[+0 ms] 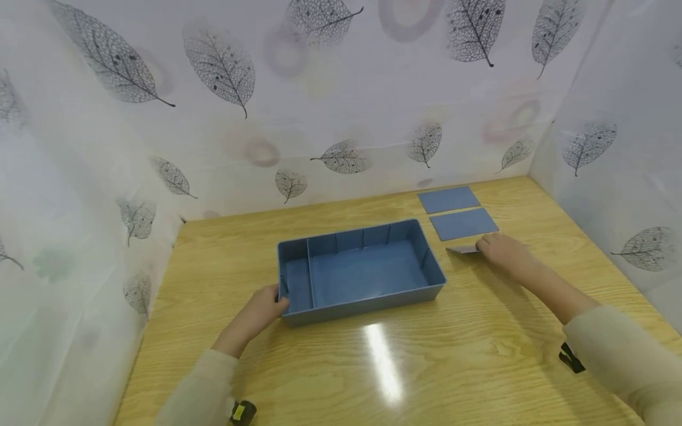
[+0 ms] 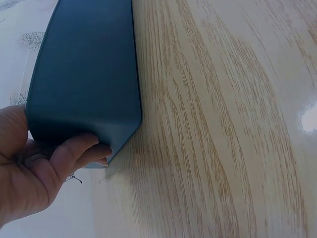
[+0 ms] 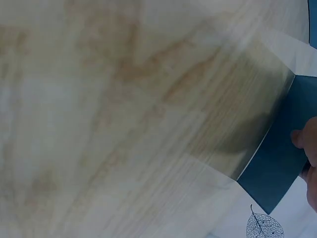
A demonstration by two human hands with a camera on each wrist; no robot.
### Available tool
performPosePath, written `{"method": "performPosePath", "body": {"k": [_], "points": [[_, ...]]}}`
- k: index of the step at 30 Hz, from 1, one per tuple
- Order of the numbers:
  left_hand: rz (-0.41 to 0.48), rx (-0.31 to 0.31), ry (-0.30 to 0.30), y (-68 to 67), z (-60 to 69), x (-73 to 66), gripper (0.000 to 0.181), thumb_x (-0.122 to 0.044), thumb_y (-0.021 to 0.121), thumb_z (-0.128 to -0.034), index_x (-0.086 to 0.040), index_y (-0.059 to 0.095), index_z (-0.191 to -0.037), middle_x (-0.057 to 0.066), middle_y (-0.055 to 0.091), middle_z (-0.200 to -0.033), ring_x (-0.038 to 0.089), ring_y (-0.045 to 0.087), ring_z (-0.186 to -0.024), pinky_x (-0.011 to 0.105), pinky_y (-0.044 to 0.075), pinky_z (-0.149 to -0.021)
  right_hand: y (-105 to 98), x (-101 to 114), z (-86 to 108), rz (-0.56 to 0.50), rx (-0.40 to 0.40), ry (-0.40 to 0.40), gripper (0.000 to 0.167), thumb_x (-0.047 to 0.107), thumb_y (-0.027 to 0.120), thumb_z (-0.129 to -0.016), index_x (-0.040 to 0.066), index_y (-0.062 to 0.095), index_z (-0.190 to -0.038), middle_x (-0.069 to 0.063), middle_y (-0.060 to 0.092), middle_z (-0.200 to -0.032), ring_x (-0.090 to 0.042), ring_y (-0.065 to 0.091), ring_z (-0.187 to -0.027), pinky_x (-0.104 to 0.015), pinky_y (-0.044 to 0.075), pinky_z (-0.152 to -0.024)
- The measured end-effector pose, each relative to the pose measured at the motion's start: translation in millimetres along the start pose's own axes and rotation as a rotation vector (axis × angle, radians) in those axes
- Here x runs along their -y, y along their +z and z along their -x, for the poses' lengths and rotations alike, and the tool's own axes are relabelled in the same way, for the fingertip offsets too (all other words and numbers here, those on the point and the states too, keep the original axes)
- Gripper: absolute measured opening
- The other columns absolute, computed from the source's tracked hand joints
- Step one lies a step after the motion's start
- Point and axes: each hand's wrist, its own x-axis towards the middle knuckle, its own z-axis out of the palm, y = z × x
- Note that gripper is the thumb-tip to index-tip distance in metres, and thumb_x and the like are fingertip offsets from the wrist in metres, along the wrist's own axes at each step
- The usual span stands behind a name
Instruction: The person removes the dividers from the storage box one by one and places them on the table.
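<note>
Wooden table [image 1: 453, 361], panel [image 3: 276, 148] in right hand [image 1: 503, 255]

Head view: soft, fairly even light; long white glare streak [image 1: 383, 364] on tabletop [image 1: 319, 378]; faint shadow below right forearm [image 1: 562, 296]. Left wrist view: tray [image 2: 84, 64] side dim, bright reflection [image 2: 310, 119] at right edge. Right wrist view: hazy, washed-out, wood grain blurred, soft shadow beside panel [image 3: 272, 148].

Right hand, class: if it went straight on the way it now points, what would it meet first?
Probably the nearer blue panel lying on the table; the height of the right hand and its held panel is unclear, so they might pass above it.
</note>
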Motion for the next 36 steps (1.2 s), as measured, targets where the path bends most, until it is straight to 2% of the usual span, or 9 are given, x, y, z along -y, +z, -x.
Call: {"method": "performPosePath", "body": {"k": [3,9,14,20,26,30,36], "points": [[-0.003,-0.003,-0.001,0.4,0.0,-0.1,0.01,-0.008,0.044,-0.0854,-0.003,0.052,-0.087,0.0,0.038,-0.059,0.012,0.031,-0.051,0.025,0.029,-0.047,3,5,7.2,-0.016,-0.03,0.019,0.015,-0.011,0.061,-0.077,-0.007,0.055,-0.09,-0.017,0.059,-0.082,-0.031,0.06,-0.074,-0.04,0.052,-0.068],[0.001,0.009,-0.002,0.3,0.2,0.4,0.014,-0.008,0.043,-0.0854,-0.001,0.053,-0.092,-0.001,0.037,-0.059,0.011,0.03,-0.05,0.025,0.029,-0.047,11,10,18.5,-0.029,-0.128,-0.011,0.023,-0.012,0.063,-0.072,-0.008,0.053,-0.092,-0.019,0.061,-0.084,-0.034,0.062,-0.077,-0.043,0.052,-0.071],[-0.004,0.014,0.002,-0.4,-0.2,1.1,0.014,-0.009,0.043,-0.0857,-0.001,0.053,-0.092,0.0,0.038,-0.059,0.012,0.031,-0.051,0.026,0.03,-0.047,16,14,22.4,-0.068,-0.126,0.025,0.029,-0.014,0.062,-0.072,-0.013,0.053,-0.1,-0.027,0.061,-0.095,-0.042,0.062,-0.088,-0.048,0.051,-0.08],[0.009,0.014,0.014,-0.9,-1.0,1.9,0.006,-0.008,0.044,-0.0855,-0.005,0.048,-0.082,0.0,0.038,-0.06,0.012,0.032,-0.052,0.026,0.03,-0.048,15,21,21.8,-0.112,-0.118,0.059,0.032,-0.016,0.058,-0.074,-0.018,0.052,-0.106,-0.036,0.058,-0.103,-0.048,0.058,-0.098,-0.053,0.047,-0.086],[0.024,-0.007,0.007,1.2,-2.7,2.6,0.006,-0.007,0.044,-0.0843,-0.006,0.046,-0.078,0.0,0.039,-0.061,0.013,0.034,-0.054,0.026,0.031,-0.049,7,26,19.1,-0.139,0.045,0.128,0.035,-0.012,0.055,-0.081,-0.021,0.05,-0.115,-0.039,0.052,-0.116,-0.051,0.052,-0.109,-0.054,0.043,-0.093],[0.01,-0.015,-0.004,2.5,-3.0,3.5,0.007,-0.006,0.045,-0.0838,-0.006,0.046,-0.077,0.001,0.04,-0.062,0.013,0.034,-0.054,0.026,0.031,-0.049,3,25,16.8,-0.165,0.138,0.122,0.033,-0.011,0.053,-0.082,-0.022,0.051,-0.114,-0.041,0.051,-0.116,-0.052,0.051,-0.11,-0.054,0.043,-0.093],[0.006,-0.015,-0.004,2.2,-3.5,2.7,0.006,-0.007,0.045,-0.084,-0.005,0.048,-0.08,0.0,0.04,-0.061,0.012,0.033,-0.053,0.026,0.03,-0.048,-13,16,4.9,-0.265,0.343,0.128,0.031,-0.011,0.048,-0.086,-0.022,0.051,-0.115,-0.041,0.05,-0.118,-0.053,0.048,-0.113,-0.055,0.04,-0.096]]}}
